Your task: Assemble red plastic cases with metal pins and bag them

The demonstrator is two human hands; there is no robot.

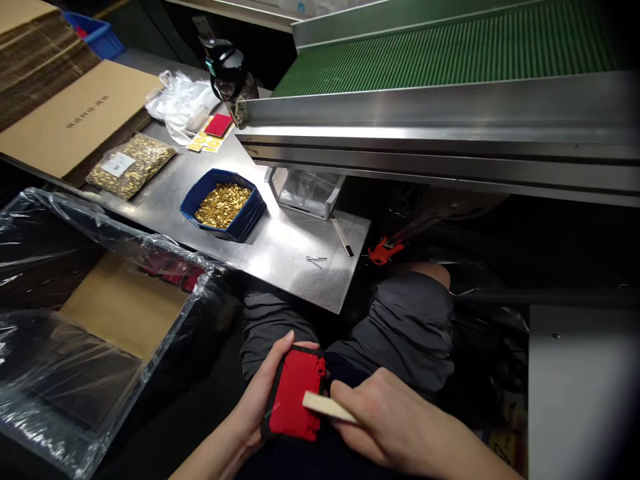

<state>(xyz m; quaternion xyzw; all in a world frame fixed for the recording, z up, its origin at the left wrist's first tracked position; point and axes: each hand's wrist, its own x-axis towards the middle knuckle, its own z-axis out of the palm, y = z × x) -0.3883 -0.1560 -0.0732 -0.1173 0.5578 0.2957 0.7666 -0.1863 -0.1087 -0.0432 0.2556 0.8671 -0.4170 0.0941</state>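
Note:
A flat red plastic part with a black rim (295,393) lies in my left hand (257,393), whose thumb and fingers are closed around its edges. Small hinge-like shapes run along its right side. My right hand (375,413) grips a pale, flat-ended stick (327,406), and the tip sits over or against the red face; whether it touches I cannot tell. Both hands are above my lap. On the metal table (280,260) ahead stands a blue bin (249,223) of small gold-coloured metal pieces (223,205).
Left is a plastic-lined crate (165,373) with cardboard and red parts inside. A bag of gold pieces (133,165), a clear-fronted tray (307,193), tweezers-like tool (316,261) and a knife-like strip (342,236) lie on the table. A green conveyor (450,53) overhangs the right; an orange-handled tool (385,251) hangs below.

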